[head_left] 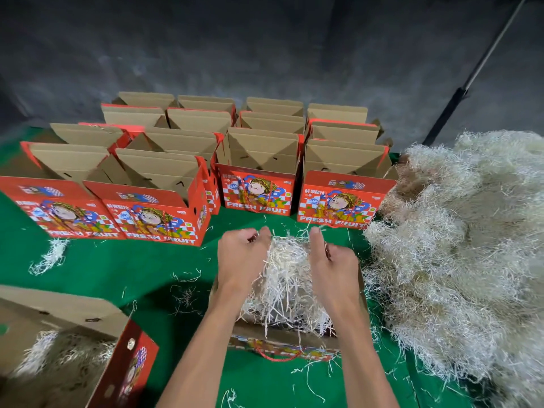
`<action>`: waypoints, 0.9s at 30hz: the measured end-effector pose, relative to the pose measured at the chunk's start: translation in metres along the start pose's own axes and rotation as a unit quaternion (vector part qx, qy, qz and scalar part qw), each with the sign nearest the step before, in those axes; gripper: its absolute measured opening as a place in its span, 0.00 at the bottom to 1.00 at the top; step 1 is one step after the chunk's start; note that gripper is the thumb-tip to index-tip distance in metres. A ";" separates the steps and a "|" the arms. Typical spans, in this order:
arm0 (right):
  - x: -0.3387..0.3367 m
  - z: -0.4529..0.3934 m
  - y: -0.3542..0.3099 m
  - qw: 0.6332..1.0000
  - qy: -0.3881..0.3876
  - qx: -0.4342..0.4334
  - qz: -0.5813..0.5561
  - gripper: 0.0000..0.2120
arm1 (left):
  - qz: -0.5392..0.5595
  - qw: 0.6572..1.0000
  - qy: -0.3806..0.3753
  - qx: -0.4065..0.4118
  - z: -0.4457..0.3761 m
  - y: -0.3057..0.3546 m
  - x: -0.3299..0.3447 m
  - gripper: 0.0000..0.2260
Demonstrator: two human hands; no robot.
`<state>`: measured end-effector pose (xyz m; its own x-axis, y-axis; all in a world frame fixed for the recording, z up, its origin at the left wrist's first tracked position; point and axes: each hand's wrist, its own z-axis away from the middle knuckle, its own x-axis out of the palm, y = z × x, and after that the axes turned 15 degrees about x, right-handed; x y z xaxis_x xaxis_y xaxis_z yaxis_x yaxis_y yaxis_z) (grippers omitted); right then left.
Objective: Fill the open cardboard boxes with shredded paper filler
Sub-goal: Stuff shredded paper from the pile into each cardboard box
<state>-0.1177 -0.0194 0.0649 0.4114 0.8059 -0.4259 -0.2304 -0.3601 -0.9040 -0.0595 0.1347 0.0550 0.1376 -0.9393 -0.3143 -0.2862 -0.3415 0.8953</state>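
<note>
Both my hands hold one clump of white shredded paper (287, 278) over an open red cardboard box (282, 347) near the front. My left hand (243, 259) grips the clump's left side, my right hand (332, 266) grips its right side. Strands hang down into the box, whose inside is mostly hidden by the paper and my forearms. A big heap of shredded paper (459, 237) lies on the right. A second open box (73, 346) at the lower left has filler in its bottom.
Several open red "FRESH FRUIT" boxes (159, 195) stand in rows across the back of the green table (117, 266). Loose paper strands are scattered on the cloth. A dark wall and a slanted pole (459, 95) lie behind.
</note>
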 end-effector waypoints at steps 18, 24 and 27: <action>-0.001 -0.017 -0.009 0.991 -0.010 -0.001 -0.132 0.26 | 0.077 0.997 0.008 0.015 -0.001 0.018 0.011 0.24; -0.020 -0.033 -0.004 0.988 0.049 0.013 -0.147 0.28 | 0.088 0.994 0.066 0.019 -0.017 0.008 -0.014 0.24; -0.020 -0.034 -0.007 0.989 0.041 0.020 -0.138 0.27 | 0.081 0.996 0.045 -0.006 -0.011 0.011 -0.014 0.23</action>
<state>-0.0944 -0.0487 0.0787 0.5334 0.8294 -0.1661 -0.1337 -0.1113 -0.9848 -0.0540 0.1449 0.0728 0.1756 -0.9751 -0.1354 -0.3004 -0.1840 0.9359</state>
